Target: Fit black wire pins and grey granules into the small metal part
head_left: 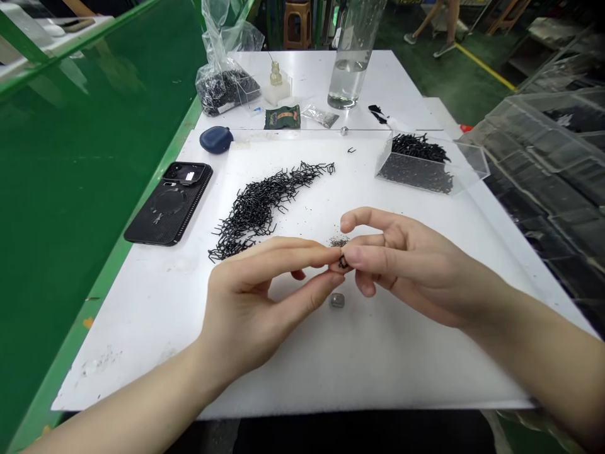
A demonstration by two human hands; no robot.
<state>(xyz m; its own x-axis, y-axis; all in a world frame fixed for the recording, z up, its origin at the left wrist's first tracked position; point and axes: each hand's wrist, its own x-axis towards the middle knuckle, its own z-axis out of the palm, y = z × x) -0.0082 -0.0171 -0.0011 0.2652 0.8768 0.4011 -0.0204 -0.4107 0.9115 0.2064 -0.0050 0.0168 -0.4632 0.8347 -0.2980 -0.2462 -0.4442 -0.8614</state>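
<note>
A small black bent part [343, 261] sits between my fingertips above the middle of the white work surface. My left hand [265, 296] pinches at it from the left, thumb and forefinger together. From the right, the thumb and forefinger of my right hand [411, 258] press on the same part, its other fingers loosely curled. Fingers cover most of the part, so its full shape is hidden. Just below the fingertips lies a small grey translucent block [337, 300]. Behind the hands spreads a long pile of black bent pieces [265, 205]. Dark crumbs [339, 241] lie near the fingertips.
A black phone [169, 203] and a dark blue case [216, 139] lie left. At the back stand a plastic bag [227, 88], a small bottle [275, 74] and a water container [350, 82]. A clear tray [416, 176] with black pieces stands right, beside stacked bins [539, 157].
</note>
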